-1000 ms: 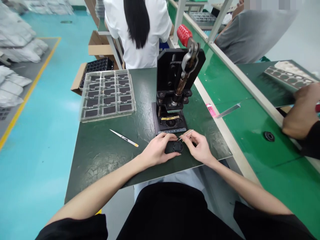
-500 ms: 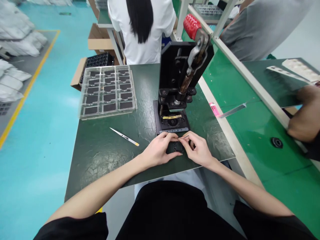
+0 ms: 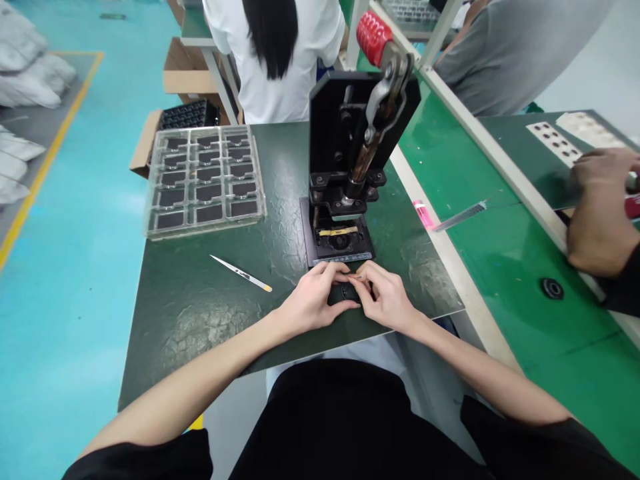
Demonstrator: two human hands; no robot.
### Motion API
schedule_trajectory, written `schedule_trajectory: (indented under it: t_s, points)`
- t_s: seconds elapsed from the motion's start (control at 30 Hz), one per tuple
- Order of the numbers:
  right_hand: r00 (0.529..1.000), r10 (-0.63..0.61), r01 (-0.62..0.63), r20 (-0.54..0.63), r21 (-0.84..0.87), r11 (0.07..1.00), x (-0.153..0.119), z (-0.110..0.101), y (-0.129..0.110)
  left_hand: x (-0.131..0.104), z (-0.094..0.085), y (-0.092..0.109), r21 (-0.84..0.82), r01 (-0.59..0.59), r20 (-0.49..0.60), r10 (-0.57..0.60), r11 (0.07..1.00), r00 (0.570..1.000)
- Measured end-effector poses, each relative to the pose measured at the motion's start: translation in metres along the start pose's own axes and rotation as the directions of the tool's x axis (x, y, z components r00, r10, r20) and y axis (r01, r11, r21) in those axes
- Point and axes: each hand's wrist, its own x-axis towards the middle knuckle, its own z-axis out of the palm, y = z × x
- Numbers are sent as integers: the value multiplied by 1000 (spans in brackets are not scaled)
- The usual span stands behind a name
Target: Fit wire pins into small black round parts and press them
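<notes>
Just in front of the press, both hands meet over a small black round part (image 3: pixel 349 293) near the table's front edge. My left hand (image 3: pixel 316 297) curves around it, thumb along the near side and fingers along the far side. My right hand (image 3: pixel 386 297) has thumb and index finger pinched together at the part's far edge, against the left fingertips. Whatever lies in that pinch is too small to name. The hand press (image 3: pixel 363 127) has a red-wrapped lever raised, and a yellow strip (image 3: pixel 339 231) lies across its black base. Tweezers (image 3: pixel 242 273) lie left of my hands.
A clear compartment tray (image 3: pixel 205 223) with flat dark pieces stands at the table's back left. Right of the table runs a green surface with a pink-ended strip (image 3: pixel 425 215) and a black ring-shaped part (image 3: pixel 552 288). A co-worker's hand (image 3: pixel 603 193) is at the far right.
The whole view has shifted slightly. My hands stay together at the black part, with the right fingers covering more of it. The co-worker's hand at the right has moved.
</notes>
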Motion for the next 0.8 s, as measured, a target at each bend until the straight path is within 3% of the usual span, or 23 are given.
schedule_trajectory:
  t_s: [0.13, 0.23, 0.47, 0.6, 0.67, 0.8]
  points:
    - [999, 38, -38, -18, 7, 999, 3, -1, 2, 0, -1, 0, 13, 15, -5, -15, 1000, 1000]
    - [998, 57, -56, -8, 106, 993, 3, -4, 2, 1, -1, 0, 30, 25, -8, -24, 999, 1000]
    - [983, 142, -105, -118, 279, 955, -2, -6, 1, 3, -2, -1, 66, -1, -11, 2, 998, 1000]
    - [907, 359, -215, -219, 493, 843, 2, -6, 10, 4, -4, 0, 44, 10, 11, -11, 999, 1000]
    - [876, 408, -210, -256, 558, 803, 4, -7, 13, 4, -4, 0, 47, 3, 12, -3, 999, 1000]
    - [933, 337, -207, -126, 579, 789, 1, -9, 11, 3, -4, 0, 86, -44, -7, 45, 995, 999]
